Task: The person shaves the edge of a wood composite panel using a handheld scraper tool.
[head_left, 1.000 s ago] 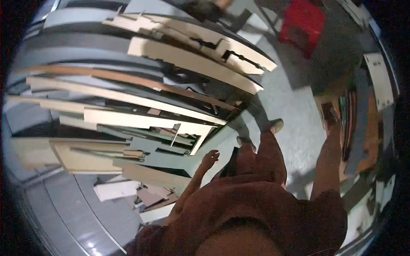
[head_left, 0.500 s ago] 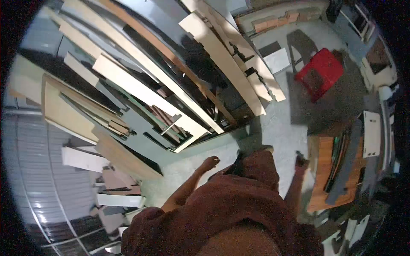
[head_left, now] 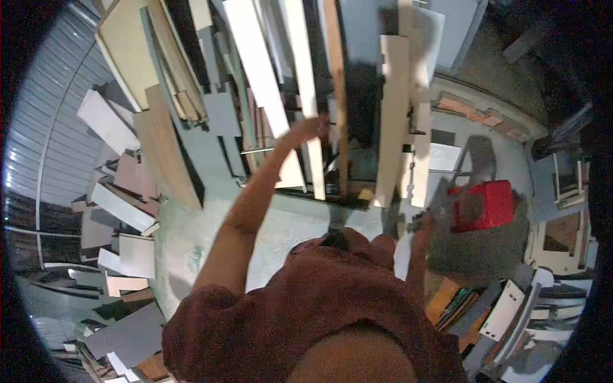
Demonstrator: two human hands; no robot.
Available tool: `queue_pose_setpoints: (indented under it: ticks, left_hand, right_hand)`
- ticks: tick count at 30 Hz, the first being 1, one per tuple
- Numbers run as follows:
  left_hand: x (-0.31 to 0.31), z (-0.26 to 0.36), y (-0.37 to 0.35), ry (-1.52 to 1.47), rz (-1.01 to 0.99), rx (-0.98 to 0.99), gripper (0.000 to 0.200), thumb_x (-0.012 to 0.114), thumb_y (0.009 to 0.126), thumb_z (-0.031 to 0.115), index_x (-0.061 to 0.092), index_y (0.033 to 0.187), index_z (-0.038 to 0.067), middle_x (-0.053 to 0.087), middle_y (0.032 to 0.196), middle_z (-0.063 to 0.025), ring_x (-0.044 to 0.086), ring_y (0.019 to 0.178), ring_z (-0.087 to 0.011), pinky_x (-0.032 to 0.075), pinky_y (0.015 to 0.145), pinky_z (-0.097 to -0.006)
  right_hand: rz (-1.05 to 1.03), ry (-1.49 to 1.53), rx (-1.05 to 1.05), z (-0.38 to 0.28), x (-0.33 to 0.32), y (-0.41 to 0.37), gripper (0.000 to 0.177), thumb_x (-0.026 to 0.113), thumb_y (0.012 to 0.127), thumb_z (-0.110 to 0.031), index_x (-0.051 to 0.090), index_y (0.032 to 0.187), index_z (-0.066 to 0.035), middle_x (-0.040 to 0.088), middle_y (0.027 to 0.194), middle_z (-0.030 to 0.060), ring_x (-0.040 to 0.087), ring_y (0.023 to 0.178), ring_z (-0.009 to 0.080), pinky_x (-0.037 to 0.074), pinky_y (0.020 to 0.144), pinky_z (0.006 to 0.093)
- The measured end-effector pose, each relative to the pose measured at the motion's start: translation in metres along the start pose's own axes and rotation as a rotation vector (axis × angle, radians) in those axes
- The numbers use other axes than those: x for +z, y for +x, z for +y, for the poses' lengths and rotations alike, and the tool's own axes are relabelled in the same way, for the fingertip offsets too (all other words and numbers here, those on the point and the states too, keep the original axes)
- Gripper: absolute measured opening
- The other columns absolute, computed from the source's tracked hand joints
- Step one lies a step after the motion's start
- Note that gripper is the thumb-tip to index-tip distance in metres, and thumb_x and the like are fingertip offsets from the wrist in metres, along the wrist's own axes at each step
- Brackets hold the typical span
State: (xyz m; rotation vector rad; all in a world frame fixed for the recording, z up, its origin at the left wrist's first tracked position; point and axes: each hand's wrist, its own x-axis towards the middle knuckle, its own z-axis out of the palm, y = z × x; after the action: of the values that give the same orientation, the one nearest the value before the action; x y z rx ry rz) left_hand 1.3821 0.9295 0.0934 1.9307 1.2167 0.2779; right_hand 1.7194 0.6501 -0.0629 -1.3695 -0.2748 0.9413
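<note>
Nearest the camera: maroon garment filled the lower frame and hid the legs and feet. Right arm hung low beside the body; right hand was blurred, cannot tell whether released or clenched.

Left arm was raised, almost straight, reaching up and forward. Left hand lay at the edge of an upright pale board, just beside a narrow brown strip. Fingers seemed spread against the board rather than wrapped round it; grip not resolved.

Both pieces leaned in a crowded rack of boards, edges close on either side. Bare concrete floor lay open between the body and the foot of the rack. Red stool stood right of the rack, near the right hand.

Loose offcuts lay heaped at left against a corrugated wall. Board tops ran out of frame.
</note>
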Motion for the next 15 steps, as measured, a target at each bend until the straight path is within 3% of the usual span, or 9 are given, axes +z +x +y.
queue_pose_setpoints:
  ticks: [2, 3, 7, 8, 10, 12, 13, 14, 15]
  left_hand:
    - [-0.050, 0.090, 0.046, 0.382, 0.015, 0.073, 0.055, 0.053, 0.081, 0.039, 0.043, 0.121, 0.002, 0.048, 0.118, -0.0228, 0.051, 0.105, -0.0315, 0.041, 0.088, -0.0393]
    - [-0.057, 0.081, 0.095, 0.446, 0.165, 0.133, 0.062, 0.052, 0.080, 0.042, 0.039, 0.122, -0.002, 0.047, 0.117, -0.0258, 0.049, 0.106, -0.0344, 0.039, 0.090, -0.0391]
    - [-0.073, 0.183, 0.203, 0.518, 0.272, 0.295, 0.068, 0.059, 0.077, 0.040, 0.032, 0.129, 0.004, 0.053, 0.110, -0.0229, 0.051, 0.104, -0.0343, 0.041, 0.088, -0.0419]
    - [-0.068, 0.187, 0.246, 0.644, 0.360, 0.354, 0.068, 0.059, 0.077, 0.039, 0.032, 0.129, 0.006, 0.054, 0.108, -0.0219, 0.052, 0.102, -0.0341, 0.042, 0.087, -0.0422]
    - [-0.053, 0.191, 0.312, 0.824, 0.359, 0.319, 0.065, 0.060, 0.076, 0.038, 0.035, 0.128, 0.008, 0.056, 0.106, -0.0196, 0.053, 0.101, -0.0340, 0.043, 0.086, -0.0423]
    - [-0.043, 0.212, 0.338, 0.995, 0.214, 0.193, 0.057, 0.060, 0.076, 0.038, 0.044, 0.121, 0.008, 0.059, 0.100, -0.0163, 0.055, 0.097, -0.0323, 0.044, 0.083, -0.0427]
    - [-0.039, 0.195, 0.359, 1.038, 0.280, 0.333, 0.053, 0.059, 0.076, 0.041, 0.049, 0.115, 0.007, 0.060, 0.096, -0.0177, 0.057, 0.092, -0.0329, 0.046, 0.080, -0.0425]
    - [-0.039, 0.164, 0.389, 1.068, 0.339, 0.462, 0.051, 0.058, 0.076, 0.044, 0.055, 0.109, 0.006, 0.060, 0.091, -0.0190, 0.058, 0.087, -0.0335, 0.047, 0.076, -0.0422]
    - [-0.043, 0.116, 0.432, 0.924, 0.164, 0.304, 0.068, 0.064, 0.074, 0.042, 0.038, 0.128, 0.010, 0.032, 0.134, -0.0145, 0.016, 0.127, -0.0370, 0.015, 0.104, -0.0463]
  right_hand:
    - [-0.068, -0.057, 0.006, -0.018, 0.014, 0.020, 0.033, 0.042, 0.090, -0.026, 0.044, 0.114, -0.003, 0.053, 0.096, 0.0082, 0.049, 0.078, 0.0171, 0.041, 0.069, 0.0311]
    - [-0.104, -0.081, 0.024, -0.024, 0.019, 0.032, 0.033, 0.042, 0.090, -0.027, 0.045, 0.113, -0.004, 0.053, 0.096, 0.0072, 0.049, 0.076, 0.0161, 0.041, 0.067, 0.0306]
    - [-0.220, -0.117, 0.134, -0.044, 0.011, 0.085, 0.033, 0.043, 0.090, -0.030, 0.046, 0.111, -0.006, 0.053, 0.094, 0.0033, 0.048, 0.067, 0.0121, 0.041, 0.059, 0.0284]
    - [-0.197, -0.068, 0.130, -0.052, 0.007, 0.100, 0.032, 0.059, 0.080, -0.023, 0.050, 0.105, -0.005, 0.053, 0.083, 0.0058, 0.052, 0.071, 0.0170, 0.043, 0.059, 0.0300]
    - [-0.302, -0.025, 0.284, -0.050, -0.024, 0.134, 0.028, 0.051, 0.085, -0.026, 0.048, 0.104, -0.006, 0.053, 0.079, 0.0051, 0.050, 0.069, 0.0127, 0.041, 0.058, 0.0266]
    - [-0.447, -0.802, -0.008, 0.048, -0.114, 0.190, 0.031, 0.049, 0.086, -0.031, 0.048, 0.102, -0.005, 0.053, 0.080, 0.0046, 0.048, 0.067, 0.0091, 0.040, 0.056, 0.0238]
    - [-0.458, -1.149, -0.174, 0.096, -0.157, 0.217, 0.033, 0.048, 0.086, -0.034, 0.048, 0.101, -0.005, 0.053, 0.080, 0.0043, 0.047, 0.066, 0.0074, 0.039, 0.055, 0.0224]
    - [-0.500, -1.009, -0.045, 0.056, -0.164, 0.215, 0.036, 0.051, 0.084, -0.037, 0.048, 0.101, -0.005, 0.053, 0.082, 0.0038, 0.047, 0.064, 0.0078, 0.039, 0.052, 0.0225]
    - [-0.484, -0.914, 0.044, -0.001, -0.133, 0.212, 0.037, 0.053, 0.083, -0.037, 0.049, 0.101, -0.005, 0.052, 0.082, 0.0033, 0.048, 0.064, 0.0086, 0.039, 0.053, 0.0236]
